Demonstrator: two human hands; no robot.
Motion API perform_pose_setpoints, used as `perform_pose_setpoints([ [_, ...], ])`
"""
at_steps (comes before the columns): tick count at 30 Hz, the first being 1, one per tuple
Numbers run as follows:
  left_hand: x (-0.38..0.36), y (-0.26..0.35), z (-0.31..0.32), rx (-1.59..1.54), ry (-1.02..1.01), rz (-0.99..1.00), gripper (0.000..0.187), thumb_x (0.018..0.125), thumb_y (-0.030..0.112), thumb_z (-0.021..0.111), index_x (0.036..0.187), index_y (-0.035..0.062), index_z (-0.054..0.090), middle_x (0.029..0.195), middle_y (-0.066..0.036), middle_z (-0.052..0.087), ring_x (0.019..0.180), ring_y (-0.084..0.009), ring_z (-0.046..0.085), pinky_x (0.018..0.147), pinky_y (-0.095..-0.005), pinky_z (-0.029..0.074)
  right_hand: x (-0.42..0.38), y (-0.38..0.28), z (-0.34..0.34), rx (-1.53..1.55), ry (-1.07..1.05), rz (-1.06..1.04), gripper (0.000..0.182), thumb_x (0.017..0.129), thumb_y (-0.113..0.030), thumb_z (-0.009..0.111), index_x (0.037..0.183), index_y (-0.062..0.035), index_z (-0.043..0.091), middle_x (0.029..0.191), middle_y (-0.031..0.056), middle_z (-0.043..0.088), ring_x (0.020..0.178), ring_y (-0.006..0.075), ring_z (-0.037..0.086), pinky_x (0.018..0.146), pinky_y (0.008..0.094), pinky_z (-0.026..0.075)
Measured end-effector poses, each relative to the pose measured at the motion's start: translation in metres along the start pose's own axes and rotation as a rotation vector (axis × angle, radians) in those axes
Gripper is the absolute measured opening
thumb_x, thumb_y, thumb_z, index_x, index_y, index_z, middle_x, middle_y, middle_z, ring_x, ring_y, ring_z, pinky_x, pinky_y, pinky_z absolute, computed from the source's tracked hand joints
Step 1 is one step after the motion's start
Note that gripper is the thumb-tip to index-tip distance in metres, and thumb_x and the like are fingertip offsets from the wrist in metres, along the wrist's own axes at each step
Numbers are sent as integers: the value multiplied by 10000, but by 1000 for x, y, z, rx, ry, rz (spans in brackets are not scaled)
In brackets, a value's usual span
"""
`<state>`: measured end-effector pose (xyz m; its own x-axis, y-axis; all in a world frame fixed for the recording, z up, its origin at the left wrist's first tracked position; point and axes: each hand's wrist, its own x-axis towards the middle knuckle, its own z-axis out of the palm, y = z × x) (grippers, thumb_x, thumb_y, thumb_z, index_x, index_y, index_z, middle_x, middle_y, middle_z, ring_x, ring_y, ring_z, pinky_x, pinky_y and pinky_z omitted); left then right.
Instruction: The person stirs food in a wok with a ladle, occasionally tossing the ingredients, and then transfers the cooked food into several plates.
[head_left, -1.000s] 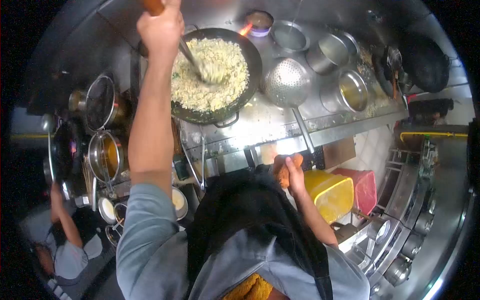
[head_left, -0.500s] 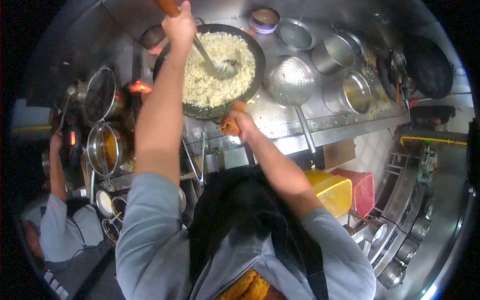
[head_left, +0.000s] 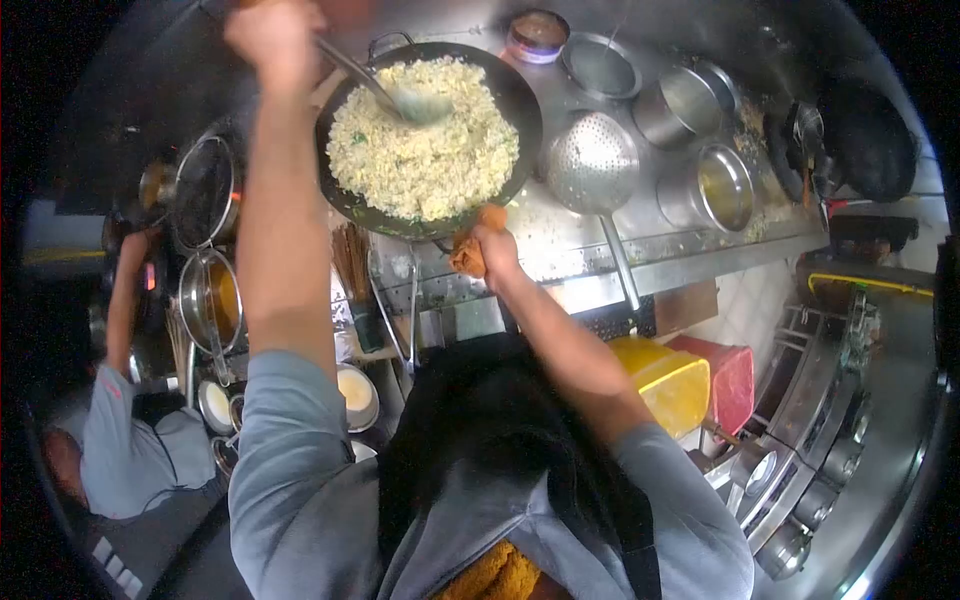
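A dark wok holds a heap of fried rice with bits of egg and green. My left hand is closed around the handle of a long metal ladle, up at the wok's far left. The ladle's blurred head touches the rice near the far side. My right hand is closed on a folded orange-brown cloth at the wok's near rim. The cloth hides whatever part of the wok handle lies under it. A second loop handle stands out at the far rim.
Right of the wok lie a perforated strainer and metal pots. Yellow and red bins stand below the counter edge. At left are sieves over pots and a co-worker reaching forward.
My left hand has moved left and up with the ladle, its head shifting toward the wok's far left. The rice has spread leftward. My right hand keeps hold of the cloth.
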<state>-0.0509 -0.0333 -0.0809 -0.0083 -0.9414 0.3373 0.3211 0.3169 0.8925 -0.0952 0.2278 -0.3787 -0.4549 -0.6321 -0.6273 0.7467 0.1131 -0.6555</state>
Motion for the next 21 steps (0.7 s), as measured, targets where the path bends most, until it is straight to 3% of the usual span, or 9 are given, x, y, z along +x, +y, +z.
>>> perform_pose_setpoints([
  [2, 60, -65, -43, -59, -120, -42, 395, 987, 272, 588, 645, 140, 442, 483, 53, 386, 357, -90, 362, 340, -294, 266, 11, 7, -9, -29, -11, -39, 235, 842, -48, 546, 1044, 68, 515, 901, 209, 636, 758, 330, 680, 632, 443, 594],
  [3, 4, -29, -8, 332, 249, 36, 376, 983, 270, 591, 665, 132, 446, 487, 55, 382, 362, -89, 363, 343, -292, 265, 12, 11, -10, -62, -37, -84, 227, 843, -48, 547, 1037, 65, 515, 904, 212, 636, 759, 328, 680, 631, 443, 594],
  [6, 30, -102, -47, -522, -141, -495, 262, 970, 228, 613, 776, 131, 467, 508, 56, 383, 373, -96, 369, 355, -283, 290, 6, 2, -7, 5, -55, -9, 219, 845, -51, 550, 1035, 53, 514, 897, 206, 640, 740, 326, 679, 628, 442, 594],
  [7, 3, -60, -17, -64, 65, -286, 268, 971, 227, 614, 772, 129, 464, 509, 55, 384, 367, -99, 364, 354, -284, 291, 4, 5, -11, 3, -56, -4, 219, 845, -51, 550, 1035, 53, 514, 897, 206, 640, 740, 326, 679, 628, 442, 594],
  [10, 25, -33, -36, -111, -245, 16, 264, 915, 117, 637, 677, 50, 545, 600, -37, 558, 484, -125, 515, 473, -304, 420, 11, 2, -18, -21, -127, 15, 264, 908, -160, 603, 1078, 13, 498, 919, 171, 642, 751, 305, 673, 645, 444, 597],
  [12, -51, -2, -33, 292, -141, 3, 362, 978, 260, 604, 669, 109, 488, 538, 25, 497, 441, -113, 471, 459, -310, 382, -11, -8, -29, -16, -111, 60, 298, 923, -223, 616, 1082, 2, 501, 936, 160, 643, 767, 292, 674, 647, 442, 597],
  [17, -81, -103, -86, 87, -274, -217, 287, 959, 270, 633, 828, 16, 604, 828, -72, 625, 865, -183, 588, 800, -355, 461, -59, -16, -98, -136, -82, 97, 446, 956, -407, 600, 1184, -30, 529, 1009, 130, 649, 864, 247, 678, 767, 395, 583],
  [19, -95, -62, -113, 661, -602, -134, 243, 958, 262, 636, 870, 35, 636, 936, -75, 629, 911, -176, 587, 791, -331, 474, -72, -21, -111, -52, -75, 187, 533, 960, -483, 563, 1231, -25, 521, 1056, 130, 649, 937, 254, 669, 836, 396, 560],
  [21, -129, -59, -158, 616, -721, -128, 256, 948, 273, 647, 1087, 59, 671, 1101, -109, 638, 981, -193, 609, 815, -345, 506, -66, -27, -101, -87, -75, 182, 550, 963, -501, 547, 1234, -22, 520, 1074, 131, 648, 958, 257, 665, 844, 403, 556],
])
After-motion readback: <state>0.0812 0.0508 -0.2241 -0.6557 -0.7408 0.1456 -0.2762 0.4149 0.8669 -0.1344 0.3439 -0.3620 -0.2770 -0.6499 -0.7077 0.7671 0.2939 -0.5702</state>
